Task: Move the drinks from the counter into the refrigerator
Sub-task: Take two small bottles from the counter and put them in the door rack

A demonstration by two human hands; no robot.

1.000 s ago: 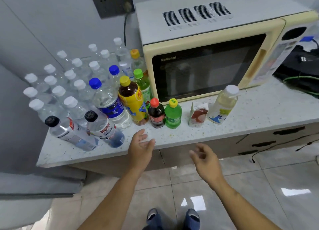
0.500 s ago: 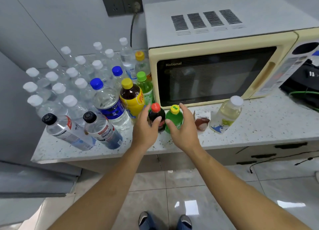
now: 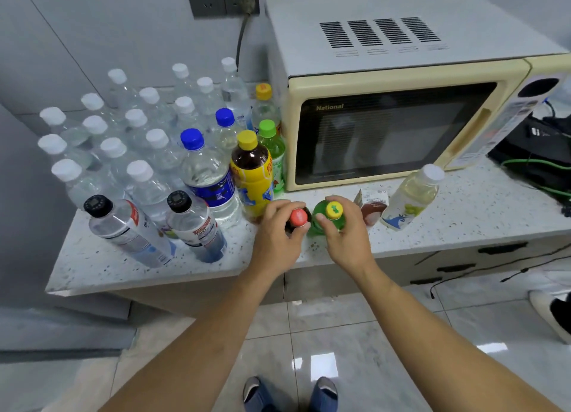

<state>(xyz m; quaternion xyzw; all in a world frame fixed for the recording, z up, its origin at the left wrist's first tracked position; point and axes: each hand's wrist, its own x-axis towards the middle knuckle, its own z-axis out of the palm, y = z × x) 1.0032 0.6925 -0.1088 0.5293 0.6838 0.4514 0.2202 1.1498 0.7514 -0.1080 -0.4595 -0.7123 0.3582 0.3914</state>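
Countertop hands each grip a small bottle.

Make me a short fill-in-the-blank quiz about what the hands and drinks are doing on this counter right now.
1. The left hand grips the small dark bottle with the ____ cap.
2. The right hand grips the small green bottle with the ____ cap.
3. The small brown-and-white carton stands between the green bottle and the pale yellow drink bottle with the ____ cap.
4. The cream microwave shows the brand name ____.

Missing words: red; yellow; white; National
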